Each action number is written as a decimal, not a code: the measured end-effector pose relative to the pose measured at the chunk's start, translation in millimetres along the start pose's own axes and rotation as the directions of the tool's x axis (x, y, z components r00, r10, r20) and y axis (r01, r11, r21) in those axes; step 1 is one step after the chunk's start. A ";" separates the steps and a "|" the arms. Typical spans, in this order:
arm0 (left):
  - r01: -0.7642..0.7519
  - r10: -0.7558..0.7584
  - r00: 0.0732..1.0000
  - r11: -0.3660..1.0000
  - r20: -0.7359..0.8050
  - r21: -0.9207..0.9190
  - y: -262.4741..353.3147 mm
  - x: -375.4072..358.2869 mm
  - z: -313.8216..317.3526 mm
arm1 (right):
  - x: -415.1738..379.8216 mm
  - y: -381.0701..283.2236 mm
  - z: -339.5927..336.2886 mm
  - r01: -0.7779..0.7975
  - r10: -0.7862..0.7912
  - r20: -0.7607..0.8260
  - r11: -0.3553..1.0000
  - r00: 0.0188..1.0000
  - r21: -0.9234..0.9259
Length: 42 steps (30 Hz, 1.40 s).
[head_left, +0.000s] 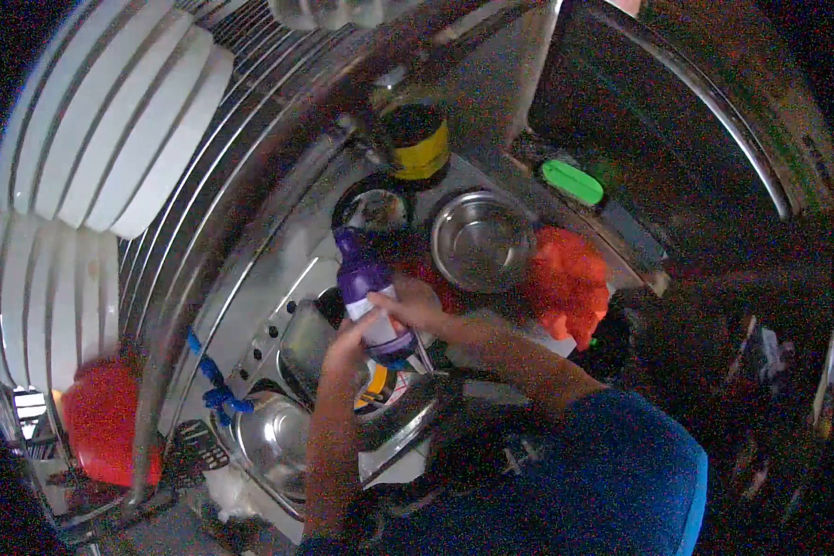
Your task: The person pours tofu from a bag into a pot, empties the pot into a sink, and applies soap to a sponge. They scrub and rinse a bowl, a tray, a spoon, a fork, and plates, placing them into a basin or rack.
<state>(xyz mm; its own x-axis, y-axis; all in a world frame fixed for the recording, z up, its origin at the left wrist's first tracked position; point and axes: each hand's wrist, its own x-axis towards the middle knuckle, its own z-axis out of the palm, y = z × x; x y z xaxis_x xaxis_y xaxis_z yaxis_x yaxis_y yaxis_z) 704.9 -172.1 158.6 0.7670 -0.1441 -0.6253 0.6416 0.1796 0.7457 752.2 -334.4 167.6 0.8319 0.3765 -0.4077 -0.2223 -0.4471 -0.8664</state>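
Both my hands are wrapped around a purple bottle (363, 280) with a pale label, in the middle of the view. Its narrow neck points toward the far counter. My left hand (356, 335) closes on the label side, low on the bottle. From the other side, my right hand (411, 308) grips it with fingers across the label. Beneath the hands lies a steel sink, where a yellow-and-black round item (376, 384) partly shows. Just beyond the bottle is a dark round pan (374, 209). A shiny steel bowl (482, 243) stands to the right.
White bowls (111, 120) fill a wire rack at the left, above a red bowl (113, 424). A steel pot (283, 437) sits at lower left near a twisted blue cloth (217, 389). At right are a crumpled orange bag (570, 285) and a green object (572, 182); behind, a yellow container (422, 156).
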 end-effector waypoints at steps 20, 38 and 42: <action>0.138 -0.133 0.989 0.988 0.067 -0.073 -68.7 -151.2 -0.4 | -82.6 -104.3 -14.4 0.733 -0.742 0.023 0.657 0.670 -0.177; -0.002 -0.034 0.984 0.980 0.177 0.197 -36.1 -198.3 32.8 | -103.5 -109.4 -3.9 0.885 -0.662 0.612 0.441 0.432 -0.148; -0.290 0.196 0.929 0.912 0.313 0.291 -51.9 -171.9 32.6 | -127.6 -106.1 -24.9 0.839 -0.705 0.473 0.519 0.529 -0.164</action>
<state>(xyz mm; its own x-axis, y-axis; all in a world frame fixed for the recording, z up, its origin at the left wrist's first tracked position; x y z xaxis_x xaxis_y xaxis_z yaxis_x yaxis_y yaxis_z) 539.9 -188.4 234.9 0.8399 -0.4037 -0.3627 0.3636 -0.0777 0.9283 682.3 -355.3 318.8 0.3561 0.8979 0.2588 0.6654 -0.0492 -0.7449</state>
